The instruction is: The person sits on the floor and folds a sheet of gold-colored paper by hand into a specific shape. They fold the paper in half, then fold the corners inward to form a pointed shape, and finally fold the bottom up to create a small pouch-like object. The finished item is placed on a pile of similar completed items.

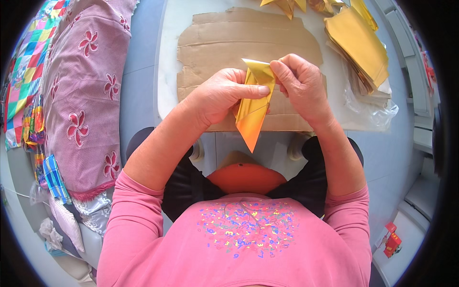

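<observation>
A sheet of gold paper (255, 104), folded into a narrow strip with a pointed lower end, is held above the near edge of a flat piece of brown cardboard (215, 43). My left hand (229, 89) grips its middle from the left, thumb lying across the front. The thumb and forefinger of my right hand (297, 79) pinch the upper right corner, where a flap is folded over and a white edge shows. The fingers behind the paper are partly hidden.
The cardboard lies on a white table (168, 71). At the right is a stack of gold paper sheets (358, 46) on clear plastic wrapping (385, 114). Folded gold paper pieces (287, 5) lie at the far edge. A pink patterned cloth (89, 89) covers furniture on the left.
</observation>
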Demonstrator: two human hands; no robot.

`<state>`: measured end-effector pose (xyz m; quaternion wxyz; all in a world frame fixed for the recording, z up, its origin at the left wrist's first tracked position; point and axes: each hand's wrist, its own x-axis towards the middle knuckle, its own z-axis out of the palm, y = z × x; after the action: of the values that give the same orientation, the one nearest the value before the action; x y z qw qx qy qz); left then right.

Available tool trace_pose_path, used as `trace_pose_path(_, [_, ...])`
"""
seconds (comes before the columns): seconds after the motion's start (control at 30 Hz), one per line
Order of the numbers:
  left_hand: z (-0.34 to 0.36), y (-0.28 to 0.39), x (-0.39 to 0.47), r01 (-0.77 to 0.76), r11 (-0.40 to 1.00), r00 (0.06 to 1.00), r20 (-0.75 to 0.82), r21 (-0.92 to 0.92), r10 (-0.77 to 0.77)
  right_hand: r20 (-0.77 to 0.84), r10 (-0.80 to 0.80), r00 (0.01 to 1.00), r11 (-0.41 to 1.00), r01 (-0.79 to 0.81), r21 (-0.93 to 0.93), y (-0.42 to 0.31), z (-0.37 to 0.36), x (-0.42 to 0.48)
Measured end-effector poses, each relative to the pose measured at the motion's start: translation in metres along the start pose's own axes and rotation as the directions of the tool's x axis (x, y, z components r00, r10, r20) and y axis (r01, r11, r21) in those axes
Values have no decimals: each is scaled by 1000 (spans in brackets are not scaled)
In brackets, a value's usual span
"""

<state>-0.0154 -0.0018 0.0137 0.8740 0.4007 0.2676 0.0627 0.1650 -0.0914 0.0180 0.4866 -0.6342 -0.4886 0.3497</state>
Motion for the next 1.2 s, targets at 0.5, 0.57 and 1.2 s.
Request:
trace_pose_path(0.5, [-5,-2,6,-108,994,993,-51,8,109,202,189,961,924,-243,296,-2,-8,2])
trace_pose_path(0.57, [-5,-7,9,-197,979,973,-110,59,203,177,202,963,906,-253,338,-1,-7,2])
trace_pose_path(1.2, [4,-6,3,-272,927,912,-238,257,333,138,250,958,869,-285,405,4,-8,4])
